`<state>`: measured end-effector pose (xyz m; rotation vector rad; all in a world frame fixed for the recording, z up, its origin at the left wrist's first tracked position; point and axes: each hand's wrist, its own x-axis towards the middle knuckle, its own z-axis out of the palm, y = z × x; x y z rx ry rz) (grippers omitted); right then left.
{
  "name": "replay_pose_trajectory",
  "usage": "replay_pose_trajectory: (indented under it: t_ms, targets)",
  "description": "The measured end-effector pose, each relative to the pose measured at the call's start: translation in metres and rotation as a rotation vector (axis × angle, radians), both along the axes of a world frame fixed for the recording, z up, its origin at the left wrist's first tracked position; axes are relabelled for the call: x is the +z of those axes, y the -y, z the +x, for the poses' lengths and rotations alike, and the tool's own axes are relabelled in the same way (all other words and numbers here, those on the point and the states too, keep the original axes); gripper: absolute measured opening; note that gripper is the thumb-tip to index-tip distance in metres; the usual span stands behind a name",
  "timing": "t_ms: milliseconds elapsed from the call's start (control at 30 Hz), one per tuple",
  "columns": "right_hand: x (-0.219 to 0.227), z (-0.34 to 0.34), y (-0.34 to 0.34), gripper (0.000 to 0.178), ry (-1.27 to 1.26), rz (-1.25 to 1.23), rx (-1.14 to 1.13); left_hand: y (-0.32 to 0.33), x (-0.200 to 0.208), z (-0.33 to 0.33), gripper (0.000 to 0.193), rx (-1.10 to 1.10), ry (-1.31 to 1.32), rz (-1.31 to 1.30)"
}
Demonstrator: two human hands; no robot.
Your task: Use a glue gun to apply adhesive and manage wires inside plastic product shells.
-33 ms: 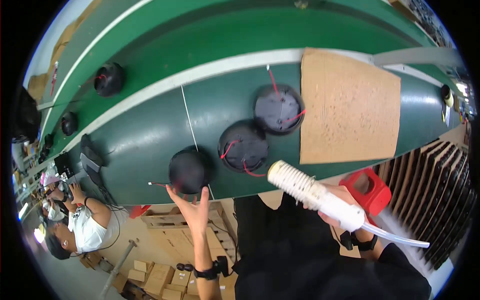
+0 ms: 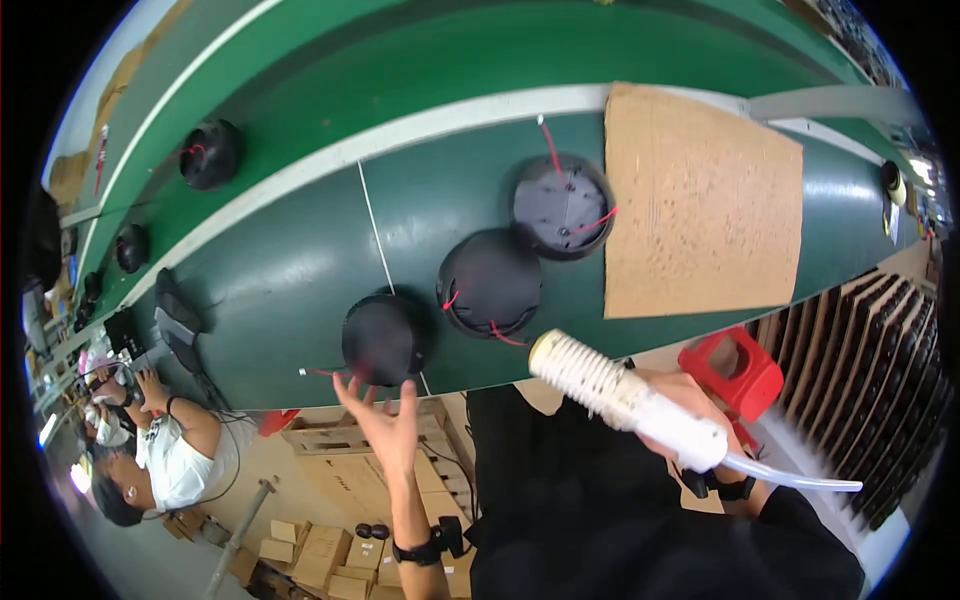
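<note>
At the near edge of the green worktable (image 2: 280, 310), my left hand (image 2: 390, 430) has its fingers spread, right by a round black housing (image 2: 383, 338). Whether the fingertips touch it is hard to tell. A red wire sticks out on its left side. My right hand (image 2: 685, 400) is wrapped around a white cylindrical tool (image 2: 660, 425) with a ribbed, yellowish front part and a clear tube at its rear end. The tool's front points toward a second black housing (image 2: 490, 270) with red wires. Against that one sits a third housing (image 2: 560, 195), its inside facing up.
A cardboard sheet (image 2: 705, 200) lies right of the housings. Beyond a pale rail runs a green conveyor (image 2: 420, 60) carrying another black housing (image 2: 211, 155). Below right are a red plastic stool (image 2: 735, 370) and stacked racks (image 2: 850, 380). A co-worker (image 2: 180, 445) sits at far left.
The view has shifted slightly. The second housing's inside looks darker and smoother. The tool's front end sits a little lower and further from the housings. My left hand stays spread.
</note>
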<state>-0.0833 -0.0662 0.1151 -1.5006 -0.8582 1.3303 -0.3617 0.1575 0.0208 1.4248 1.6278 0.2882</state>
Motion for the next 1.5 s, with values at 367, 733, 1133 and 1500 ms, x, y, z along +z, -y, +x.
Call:
replay_pose_trajectory:
  t_ms: [367,733,1133,1500]
  targets:
    - [-0.069,-0.141,-0.056,0.03,0.155,-0.02,-0.061,-0.102,0.018,0.026,0.013,-1.273,-0.292,0.424]
    - [-0.065,-0.171,-0.101,0.033,0.303,-0.083,-0.067,-0.162,0.015,0.055,0.013,-1.366,-0.032,0.338]
    - [-0.053,-0.186,-0.124,0.032,0.484,-0.204,-0.057,-0.176,-0.004,0.068,0.009,-1.331,0.058,0.042]
    - [-0.047,-0.176,-0.117,0.026,0.49,-0.24,-0.02,-0.177,0.003,0.042,0.018,-1.254,0.216,-0.043]
